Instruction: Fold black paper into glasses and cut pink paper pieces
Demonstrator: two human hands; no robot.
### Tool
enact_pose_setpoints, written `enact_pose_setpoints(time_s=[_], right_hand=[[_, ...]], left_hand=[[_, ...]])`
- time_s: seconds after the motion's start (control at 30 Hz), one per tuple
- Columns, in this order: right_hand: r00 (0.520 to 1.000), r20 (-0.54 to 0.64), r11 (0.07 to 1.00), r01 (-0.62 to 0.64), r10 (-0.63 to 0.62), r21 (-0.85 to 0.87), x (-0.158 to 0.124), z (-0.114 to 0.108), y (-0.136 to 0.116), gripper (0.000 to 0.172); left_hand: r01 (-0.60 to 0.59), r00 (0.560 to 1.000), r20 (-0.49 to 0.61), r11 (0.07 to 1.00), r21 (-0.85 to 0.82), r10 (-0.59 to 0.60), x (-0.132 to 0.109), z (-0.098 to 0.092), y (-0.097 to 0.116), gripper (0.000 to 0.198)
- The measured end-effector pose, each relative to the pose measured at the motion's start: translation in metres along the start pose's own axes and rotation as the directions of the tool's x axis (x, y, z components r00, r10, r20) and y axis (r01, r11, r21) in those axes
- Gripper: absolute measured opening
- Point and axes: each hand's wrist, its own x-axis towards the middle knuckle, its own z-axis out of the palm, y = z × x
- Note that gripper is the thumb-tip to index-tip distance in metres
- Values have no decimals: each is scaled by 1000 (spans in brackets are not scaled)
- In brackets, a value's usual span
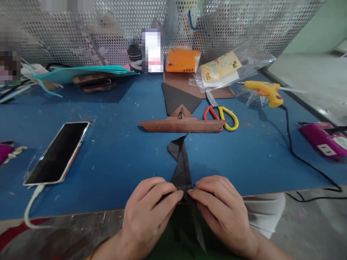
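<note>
Both hands grip a folded piece of black paper (183, 169) at the front edge of the table. My left hand (151, 206) pinches its left side between thumb and fingers. From the right, my right hand (221, 207) pinches the same fold, with the fingertips of both hands close together. The paper's far end bends to the left in a pointed flap, and a long thin tip hangs down past the table edge. Just beyond it lies a brown folded paper boat (181, 125). A flat black paper piece (179, 97) is behind the boat.
Scissors (221, 113) with red and yellow handles lie right of the boat. A yellow glue gun (267, 93) trails its cord toward a purple power socket (324, 141). A smartphone (58, 153) on a cable is at left. A perforated metal panel (119, 29) bounds the back.
</note>
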Motion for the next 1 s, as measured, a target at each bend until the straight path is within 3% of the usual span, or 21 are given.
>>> enact_pose_setpoints(time_s=[0.2, 0.67, 1.0], right_hand=[[1000, 3, 996, -31, 31, -79, -1, 0, 0, 16], [947, 155, 946, -245, 280, -215, 16, 6, -9, 22], [937, 112, 932, -305, 330, -194, 15, 7, -11, 19]], left_hand=[[59, 998, 1, 998, -12, -59, 1, 0, 0, 15], [213, 973, 100, 977, -30, -209, 7, 0, 1, 11], [199, 969, 147, 980, 1, -197, 11, -1, 2, 15]])
